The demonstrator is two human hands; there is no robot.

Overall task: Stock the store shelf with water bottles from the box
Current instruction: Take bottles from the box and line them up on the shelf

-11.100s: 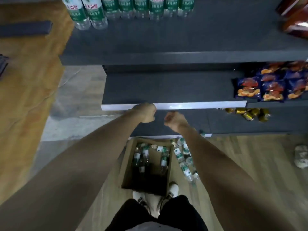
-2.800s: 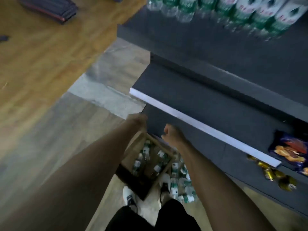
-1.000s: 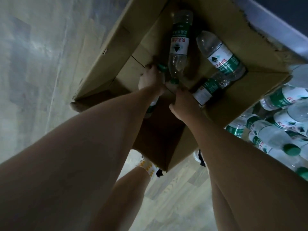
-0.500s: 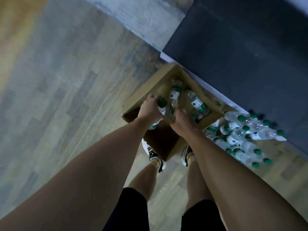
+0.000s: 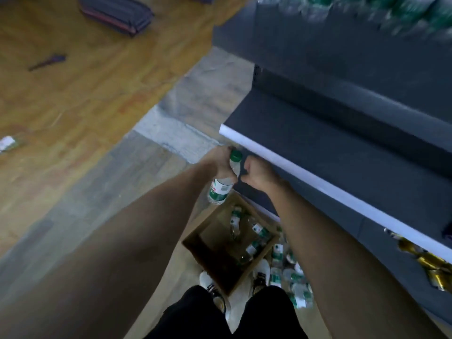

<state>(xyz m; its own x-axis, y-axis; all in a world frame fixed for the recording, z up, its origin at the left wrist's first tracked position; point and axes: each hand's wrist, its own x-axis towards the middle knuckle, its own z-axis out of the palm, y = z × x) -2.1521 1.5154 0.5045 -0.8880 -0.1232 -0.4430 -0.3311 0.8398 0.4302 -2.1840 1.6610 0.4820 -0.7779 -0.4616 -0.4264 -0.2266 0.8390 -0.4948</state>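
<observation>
Now your left hand (image 5: 219, 162) grips a water bottle (image 5: 223, 182) by its upper body (green cap up) at frame centre, just left of your right hand (image 5: 256, 173), which is fisted, contents hidden. Below them the box (image 5: 208, 250) sits open on the floor, beside the shelf (image 5: 318, 152) at right.

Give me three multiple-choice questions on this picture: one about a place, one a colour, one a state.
1. Where is the box?
A. on the floor at the feet
B. on the shelf
C. in the right hand

2. What colour is the held bottle's cap?
A. red
B. green
C. white

3. What is the left hand doing?
A. hanging idle
B. pressing the floor
C. gripping the bottle

Key: 1 A, the box lies between the shoes; 2 B, the cap is green; 3 C, its fingers wrap the bottle's upper part.
</observation>
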